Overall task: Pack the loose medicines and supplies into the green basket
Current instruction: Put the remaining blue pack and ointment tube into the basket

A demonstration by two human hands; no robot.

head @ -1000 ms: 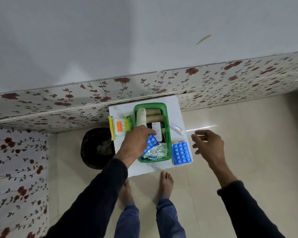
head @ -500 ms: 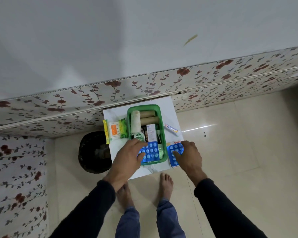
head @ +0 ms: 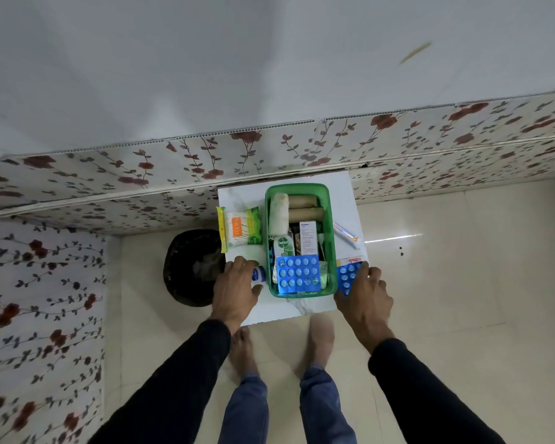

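The green basket [head: 332,251] stands on a small white table [head: 302,307]. Inside lie a blue blister pack [head: 298,274], a Dettol bottle [head: 282,245], a white box [head: 308,237], a white roll [head: 277,213] and brown rolls [head: 305,209]. My left hand [head: 236,286] rests left of the basket, its fingers on a small white and blue container [head: 259,273]. My right hand [head: 364,291] closes on a second blue blister pack [head: 348,277] at the table's right edge. A cotton swab packet [head: 239,229] lies to the basket's left and a white tube [head: 346,234] to its right.
A black bin [head: 191,267] stands on the floor left of the table. A floral-patterned ledge [head: 269,152] runs behind the table. My bare feet [head: 244,347] are on the tiled floor at the table's near edge.
My left hand let go of the blue blister pack in the basket and moved left onto the small container. My right hand came down onto the second blister pack and grips it.
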